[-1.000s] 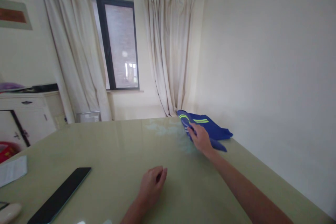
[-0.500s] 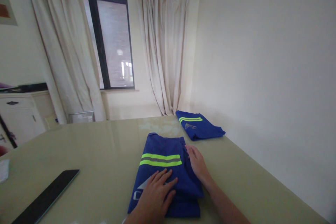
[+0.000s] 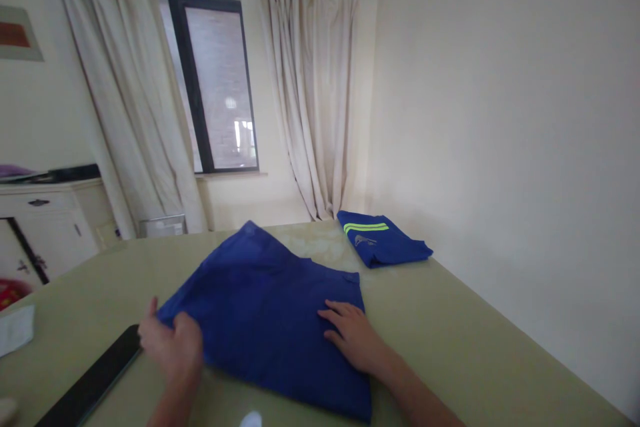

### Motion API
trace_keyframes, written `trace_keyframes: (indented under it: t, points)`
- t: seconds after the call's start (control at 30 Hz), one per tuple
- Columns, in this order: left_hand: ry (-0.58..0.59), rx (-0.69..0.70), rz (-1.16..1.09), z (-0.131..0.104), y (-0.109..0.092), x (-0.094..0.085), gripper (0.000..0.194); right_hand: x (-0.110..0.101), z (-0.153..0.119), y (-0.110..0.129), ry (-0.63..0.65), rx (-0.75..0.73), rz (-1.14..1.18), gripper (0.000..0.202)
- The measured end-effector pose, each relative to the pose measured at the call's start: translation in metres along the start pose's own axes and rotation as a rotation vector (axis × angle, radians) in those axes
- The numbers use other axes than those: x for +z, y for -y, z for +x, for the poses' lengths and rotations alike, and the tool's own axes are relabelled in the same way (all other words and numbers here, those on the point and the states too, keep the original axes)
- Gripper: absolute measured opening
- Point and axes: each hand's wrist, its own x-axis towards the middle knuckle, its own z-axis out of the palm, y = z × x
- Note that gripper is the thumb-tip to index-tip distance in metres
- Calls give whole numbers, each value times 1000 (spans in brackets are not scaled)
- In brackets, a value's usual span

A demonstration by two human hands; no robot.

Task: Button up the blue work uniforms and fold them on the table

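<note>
A blue garment [image 3: 280,307] is spread on the table in front of me, with a plain blue side facing up. My left hand [image 3: 173,347] is closed on its left edge, and that side is lifted off the table. With fingers spread, my right hand [image 3: 353,337] rests flat on the right part of the cloth. Beyond it, a second blue garment [image 3: 387,243] lies folded near the wall, with two yellow-green stripes and a grey print showing.
A long flat black object [image 3: 95,373] lies on the table [image 3: 480,347] beside my left hand. A white paper-like piece [image 3: 17,329] sits at the left edge, and a small white object [image 3: 251,419] at the near edge. The wall [image 3: 500,113] borders the table's right side.
My left hand has moved left, drawing the garment's upper layer open, so its striped front is out of sight. My right hand has shifted from the right edge onto the cloth.
</note>
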Motion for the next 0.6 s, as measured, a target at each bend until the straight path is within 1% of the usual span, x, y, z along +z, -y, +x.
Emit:
trace_keyframes:
  t: [0.03, 0.07, 0.17, 0.2, 0.23, 0.27, 0.33, 0.4, 0.43, 0.5, 0.53, 0.6]
  points:
    - [27, 26, 55, 3, 1, -1, 60, 0, 1, -5, 8, 11, -2, 42]
    - [106, 81, 114, 4, 2, 1, 58, -1, 1, -12, -1, 29, -7, 42]
    - [432, 276, 246, 3, 8, 13, 58, -12, 2, -39, -51, 145, -41, 44]
    - [504, 332, 266, 1, 10, 17, 57, -16, 1, -49, -76, 197, -57, 44]
    - [547, 371, 286, -1, 13, 21, 57, -20, 1, -58, -109, 244, -71, 42]
    - [570, 377, 315, -2, 15, 23, 59, -24, 0, -66, -152, 279, -79, 38]
    - [596, 319, 397, -6, 17, 23, 66, -29, 1, -79, -268, 316, -73, 30]
    - [639, 267, 484, -7, 16, 18, 69, -31, 4, -88, -379, 344, -18, 30]
    - [664, 267, 508, -8, 14, 16, 66, -31, 6, -91, -415, 366, 32, 34]
    - [689, 321, 500, -9, 9, 10, 54, -30, 10, -95, -447, 409, 138, 41]
    - [678, 354, 489, -9, 6, 8, 49, -30, 12, -96, -455, 423, 173, 42]
    - [608, 430, 468, -11, 1, 5, 45, -30, 13, -96, -482, 418, 179, 41]
